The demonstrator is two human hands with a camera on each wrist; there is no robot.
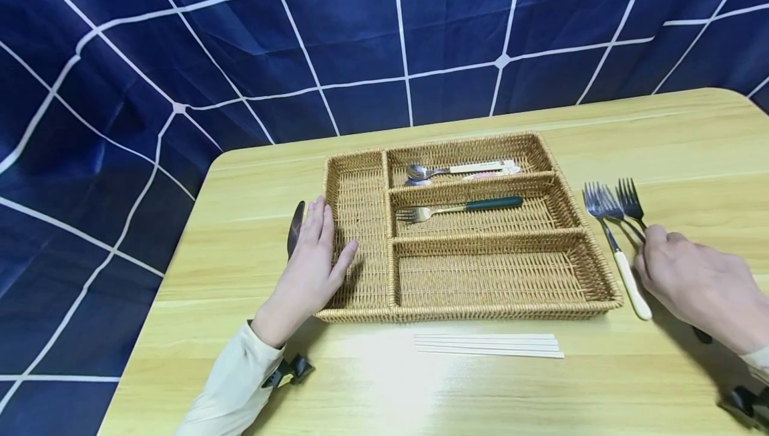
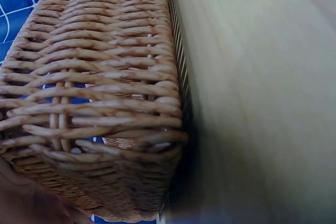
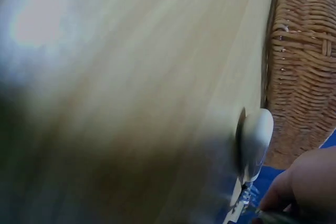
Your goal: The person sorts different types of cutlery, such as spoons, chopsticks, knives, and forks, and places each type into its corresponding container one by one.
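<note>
Head view: L hand (image 1: 311, 268) is lying along the basket's (image 1: 486, 309) left edge, fingers straight & together, thumb spreading inward, pinching nothing, prob. steadying it. R hand (image 1: 699, 282) is curling round the dark fork (image 1: 631, 201) off the basket's right edge, seemingly gripping the handle b/c tines are sticking out ahead. White-handled fork (image 1: 625, 268) & third fork (image 1: 609, 202) are lying btwn, prob. kept within reach. Green-handled fork (image 1: 465, 207) is sitting in the middle compt., spoon (image 1: 468, 168) in the back one, apparently grouped by kind. White sticks (image 1: 489, 345) are lying along the near edge.

L wrist view: basket corner's filling the left; can't tell grip here.

R wrist view: thumb's bending down, lower right; contact's too blurred to tell.
</note>
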